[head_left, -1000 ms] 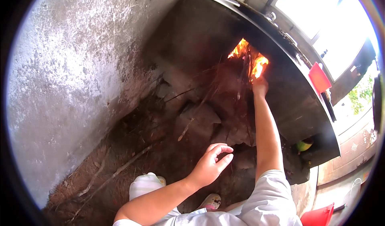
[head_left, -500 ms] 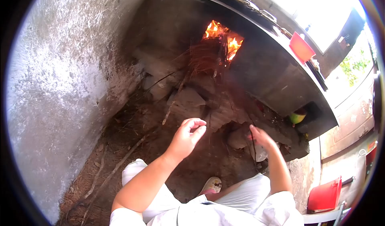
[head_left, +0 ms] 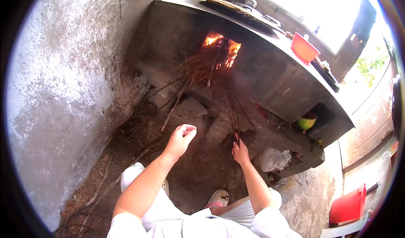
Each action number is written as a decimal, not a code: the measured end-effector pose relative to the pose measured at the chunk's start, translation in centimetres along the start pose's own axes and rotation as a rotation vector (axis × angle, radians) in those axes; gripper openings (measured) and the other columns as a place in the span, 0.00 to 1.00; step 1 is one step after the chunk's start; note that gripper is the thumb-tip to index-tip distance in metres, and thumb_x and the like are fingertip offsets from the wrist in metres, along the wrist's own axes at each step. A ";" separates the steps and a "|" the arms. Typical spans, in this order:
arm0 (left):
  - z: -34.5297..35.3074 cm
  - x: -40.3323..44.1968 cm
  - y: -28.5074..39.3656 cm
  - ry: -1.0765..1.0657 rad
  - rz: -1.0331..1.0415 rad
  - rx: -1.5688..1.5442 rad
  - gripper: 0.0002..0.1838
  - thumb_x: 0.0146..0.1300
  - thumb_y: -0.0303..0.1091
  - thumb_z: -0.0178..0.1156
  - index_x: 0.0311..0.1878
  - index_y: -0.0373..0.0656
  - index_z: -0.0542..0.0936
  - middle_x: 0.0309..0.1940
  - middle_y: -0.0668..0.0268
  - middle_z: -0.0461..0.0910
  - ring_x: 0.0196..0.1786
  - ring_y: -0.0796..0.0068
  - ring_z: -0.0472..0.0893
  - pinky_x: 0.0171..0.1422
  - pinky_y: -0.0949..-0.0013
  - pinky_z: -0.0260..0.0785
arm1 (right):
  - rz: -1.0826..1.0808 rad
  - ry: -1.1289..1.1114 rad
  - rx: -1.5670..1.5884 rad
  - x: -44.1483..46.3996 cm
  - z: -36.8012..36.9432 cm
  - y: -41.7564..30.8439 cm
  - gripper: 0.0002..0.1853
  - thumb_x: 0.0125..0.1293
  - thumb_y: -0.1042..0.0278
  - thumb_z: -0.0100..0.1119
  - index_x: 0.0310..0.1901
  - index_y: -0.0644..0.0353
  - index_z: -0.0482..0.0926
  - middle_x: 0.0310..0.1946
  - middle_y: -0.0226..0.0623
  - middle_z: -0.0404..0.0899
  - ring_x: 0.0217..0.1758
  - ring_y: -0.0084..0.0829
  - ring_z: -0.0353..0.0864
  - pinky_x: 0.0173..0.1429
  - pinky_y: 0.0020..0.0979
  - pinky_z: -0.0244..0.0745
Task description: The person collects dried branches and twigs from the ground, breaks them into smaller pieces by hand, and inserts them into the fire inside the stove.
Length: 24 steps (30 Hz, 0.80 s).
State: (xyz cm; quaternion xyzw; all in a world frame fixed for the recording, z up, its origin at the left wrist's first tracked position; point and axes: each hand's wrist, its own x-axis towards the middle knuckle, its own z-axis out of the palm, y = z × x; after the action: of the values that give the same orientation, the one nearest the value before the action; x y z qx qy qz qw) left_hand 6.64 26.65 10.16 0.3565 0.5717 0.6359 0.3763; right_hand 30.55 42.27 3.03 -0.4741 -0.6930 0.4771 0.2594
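Flames (head_left: 233, 53) burn in the square opening of a dark stove (head_left: 270, 73). Dry pine needles and twigs (head_left: 198, 71) stick out of its mouth. My right hand (head_left: 240, 151) is closed around thin dark sticks (head_left: 235, 122) below the opening, over the stone ledge. Over the ground at the left, my left hand (head_left: 180, 141) hovers with its fingers curled together; whether anything small is between them is hidden. A longer pale stick (head_left: 174, 109) leans just beyond it.
A red basin (head_left: 304, 48) stands on the stove top. A green and yellow bowl (head_left: 307, 120) sits in a side niche. Crumpled plastic (head_left: 274, 160) lies right of my right hand. A rough wall (head_left: 67, 90) rises at the left; a red bucket (head_left: 348, 205) is at lower right.
My right hand has drawn back from the fire opening and now holds thin sticks lower down. My left hand's fingers have drawn closer together. The view has shifted, showing more of the stove top.
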 end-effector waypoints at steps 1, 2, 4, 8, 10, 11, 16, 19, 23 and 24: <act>0.1 0.0 -0.1 0.003 0.002 0.004 0.10 0.65 0.31 0.54 0.47 0.39 0.76 0.42 0.68 0.76 0.47 0.81 0.73 0.55 0.76 0.64 | 0.015 -0.004 0.041 0.1 -0.1 0.1 0.25 0.69 0.67 0.42 0.67 0.43 0.59 0.14 0.29 0.66 0.11 0.19 0.61 0.15 0.25 0.59; 0.1 0.0 -0.1 0.009 0.001 0.013 0.10 0.65 0.31 0.54 0.47 0.38 0.76 0.42 0.68 0.76 0.47 0.81 0.73 0.55 0.76 0.64 | 0.012 -0.008 0.045 0.1 -0.1 0.2 0.25 0.69 0.67 0.42 0.67 0.43 0.59 0.14 0.29 0.66 0.11 0.19 0.61 0.15 0.25 0.59; -0.1 0.1 -0.2 0.020 0.002 0.026 0.10 0.64 0.31 0.54 0.47 0.38 0.76 0.42 0.68 0.76 0.47 0.81 0.73 0.55 0.76 0.65 | 0.039 -0.021 0.092 0.3 0.0 0.4 0.25 0.68 0.67 0.42 0.67 0.42 0.60 0.13 0.28 0.65 0.11 0.20 0.60 0.15 0.24 0.59; 0.0 0.3 -0.3 0.004 0.018 0.018 0.10 0.64 0.32 0.55 0.46 0.39 0.76 0.42 0.68 0.77 0.48 0.80 0.74 0.55 0.75 0.65 | 0.041 -0.002 0.050 0.7 0.2 1.1 0.25 0.68 0.67 0.43 0.66 0.41 0.61 0.13 0.26 0.64 0.11 0.19 0.60 0.14 0.24 0.58; 0.0 0.3 -0.1 -0.018 0.055 0.022 0.11 0.64 0.34 0.56 0.45 0.39 0.77 0.42 0.67 0.77 0.48 0.79 0.74 0.56 0.74 0.65 | 0.131 0.020 0.316 1.4 -0.9 2.5 0.22 0.68 0.65 0.44 0.64 0.40 0.64 0.12 0.25 0.63 0.10 0.20 0.60 0.13 0.24 0.57; 0.0 0.2 0.4 -0.038 0.104 0.072 0.11 0.63 0.33 0.56 0.45 0.38 0.77 0.42 0.67 0.78 0.47 0.78 0.75 0.55 0.73 0.66 | 0.190 0.001 0.442 2.0 -0.9 3.3 0.21 0.67 0.65 0.44 0.62 0.39 0.66 0.12 0.24 0.62 0.10 0.20 0.60 0.12 0.24 0.57; -2.3 -1.2 4.9 0.088 0.418 0.199 0.11 0.64 0.36 0.57 0.41 0.36 0.77 0.34 0.61 0.77 0.38 0.74 0.78 0.45 0.71 0.71 | 0.250 -0.108 0.643 3.7 -0.9 5.2 0.24 0.68 0.53 0.38 0.65 0.42 0.61 0.22 0.20 0.69 0.14 0.18 0.64 0.11 0.23 0.58; -6.2 -5.5 8.1 0.124 0.447 0.071 0.18 0.68 0.44 0.49 0.38 0.35 0.76 0.30 0.63 0.77 0.35 0.76 0.76 0.43 0.71 0.69 | 0.078 -0.007 0.258 4.0 -1.4 6.1 0.23 0.69 0.60 0.43 0.66 0.43 0.62 0.14 0.21 0.60 0.14 0.15 0.57 0.11 0.21 0.52; -12.9 -10.7 4.8 0.428 0.225 0.024 0.28 0.72 0.48 0.39 0.31 0.34 0.80 0.24 0.61 0.80 0.31 0.72 0.81 0.40 0.71 0.71 | -0.079 -0.064 0.050 2.8 -1.8 3.9 0.23 0.72 0.62 0.42 0.67 0.50 0.58 0.16 0.25 0.61 0.13 0.15 0.54 0.12 0.21 0.50; -16.7 -14.0 -0.9 0.603 0.077 0.292 0.30 0.72 0.48 0.35 0.30 0.35 0.81 0.20 0.60 0.79 0.27 0.70 0.80 0.37 0.68 0.72 | -0.070 -0.109 0.043 2.8 -1.7 4.5 0.23 0.72 0.62 0.42 0.67 0.50 0.58 0.16 0.25 0.61 0.13 0.15 0.54 0.12 0.21 0.50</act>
State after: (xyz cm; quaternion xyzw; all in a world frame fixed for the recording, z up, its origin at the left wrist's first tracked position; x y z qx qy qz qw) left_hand -1.60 6.57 7.42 0.2236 0.7284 0.6380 0.1111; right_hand 32.62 45.96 -0.66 -0.4173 -0.7120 0.5074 0.2480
